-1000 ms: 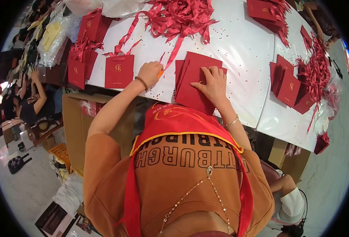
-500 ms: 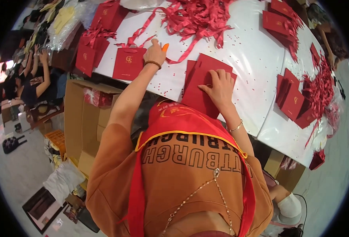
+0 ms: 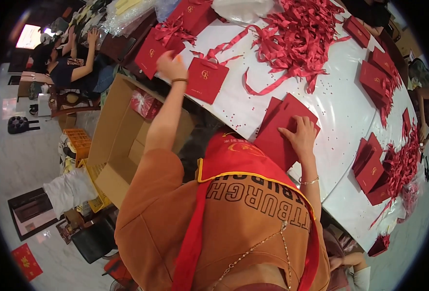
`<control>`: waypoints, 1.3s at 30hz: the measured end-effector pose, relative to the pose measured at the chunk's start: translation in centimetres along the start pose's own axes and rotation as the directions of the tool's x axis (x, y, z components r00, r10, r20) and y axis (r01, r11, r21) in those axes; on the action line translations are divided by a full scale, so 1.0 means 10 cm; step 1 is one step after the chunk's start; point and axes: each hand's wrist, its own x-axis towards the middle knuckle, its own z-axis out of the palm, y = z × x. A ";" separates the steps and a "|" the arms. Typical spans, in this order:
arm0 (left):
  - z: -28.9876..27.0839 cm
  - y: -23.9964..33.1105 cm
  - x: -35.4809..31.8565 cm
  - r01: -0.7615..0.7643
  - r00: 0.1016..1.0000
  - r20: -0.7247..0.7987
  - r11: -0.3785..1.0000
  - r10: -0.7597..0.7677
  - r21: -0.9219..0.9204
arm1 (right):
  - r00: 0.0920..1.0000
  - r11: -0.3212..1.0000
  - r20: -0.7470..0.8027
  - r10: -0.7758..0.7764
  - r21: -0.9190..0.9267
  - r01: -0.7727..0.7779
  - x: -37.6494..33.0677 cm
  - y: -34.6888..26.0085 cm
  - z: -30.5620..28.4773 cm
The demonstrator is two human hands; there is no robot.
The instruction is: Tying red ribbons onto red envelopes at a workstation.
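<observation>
My right hand (image 3: 301, 137) lies with its fingers spread on a red paper bag (image 3: 282, 148), part of a small overlapping pile at the table's near edge. The hand steadies nothing else that I can see. Farther left, my left hand (image 3: 170, 65) has its fingers curled and blurred beside a standing red gift bag (image 3: 149, 52); whether they grip it cannot be made out. An orange cover shows on one of its fingers. Just right of that hand, another red gift bag (image 3: 207, 81) with a gold emblem lies flat, a red ribbon at its top edge.
A big heap of red ribbon (image 3: 297, 41) covers the far middle of the white table (image 3: 338, 97). More red bags (image 3: 369, 172) with ribbons stand to the right. An open cardboard box (image 3: 112, 131) sits below the table's left edge. Another person (image 3: 81, 72) works at far left.
My left hand has moved left, from the ribbon above the flat bag to the standing bag. The view has shifted, so the table sits farther right. My right hand stays on the pile.
</observation>
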 end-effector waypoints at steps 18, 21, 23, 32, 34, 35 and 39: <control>-0.22 -0.87 0.89 0.789 0.608 0.303 0.519 -0.734 -0.327 | 0.996 0.995 0.084 0.042 0.082 -0.049 0.07 -0.12 0.01; -0.14 -0.94 0.95 0.800 0.601 0.355 0.540 -0.717 -0.264 | 0.997 0.995 0.071 0.025 0.097 -0.031 0.08 -0.09 0.03; -0.08 -1.02 0.98 0.800 0.599 0.380 0.548 -0.705 -0.244 | 0.996 0.995 0.078 0.032 0.094 -0.040 0.08 -0.10 0.03; -0.07 -1.36 1.11 0.651 0.650 0.555 0.002 -0.519 -0.760 | 0.996 0.994 0.077 0.050 0.095 -0.057 0.09 -0.10 0.02; -0.05 -1.09 1.07 0.664 0.659 0.510 0.110 -0.554 -0.739 | 0.996 0.993 0.077 0.044 0.108 -0.052 0.09 -0.09 0.03; -0.03 -0.99 1.04 0.712 0.684 0.462 0.379 -0.565 -0.591 | 0.996 0.993 0.078 0.048 0.108 -0.056 0.10 -0.09 0.03; 0.12 -1.19 1.03 0.458 0.853 0.324 0.884 -0.409 -0.091 | 0.996 0.991 0.072 0.046 0.119 -0.055 0.11 -0.10 0.03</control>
